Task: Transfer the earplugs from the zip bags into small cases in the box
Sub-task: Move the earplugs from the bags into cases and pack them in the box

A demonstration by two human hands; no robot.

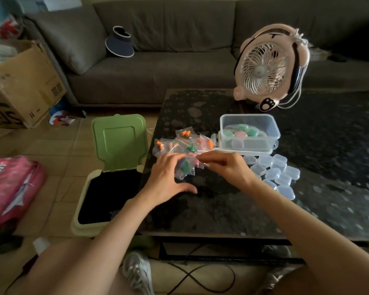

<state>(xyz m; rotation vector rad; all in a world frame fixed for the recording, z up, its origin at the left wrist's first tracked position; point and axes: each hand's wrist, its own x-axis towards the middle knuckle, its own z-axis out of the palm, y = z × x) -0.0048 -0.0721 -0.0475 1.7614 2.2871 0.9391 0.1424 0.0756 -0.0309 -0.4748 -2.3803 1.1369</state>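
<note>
Now both hands work one zip bag (186, 170) of green earplugs (186, 165) on the tabletop (211, 209): R hand (224, 165) pinches its top edge, L hand (168, 173) rests loose fingers on it. More bags (179, 143) just behind; box (249, 143) to the right, empty cases (273, 172) beside it.

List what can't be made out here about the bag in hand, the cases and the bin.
- Head view: zip bag seal, hidden by fingers of left hand and right hand; open or closed unknown.
- Head view: small cases in the clear box, overlapping behind cloudy walls; count unclear.
- Head view: green bin interior, too dark to see.
</note>
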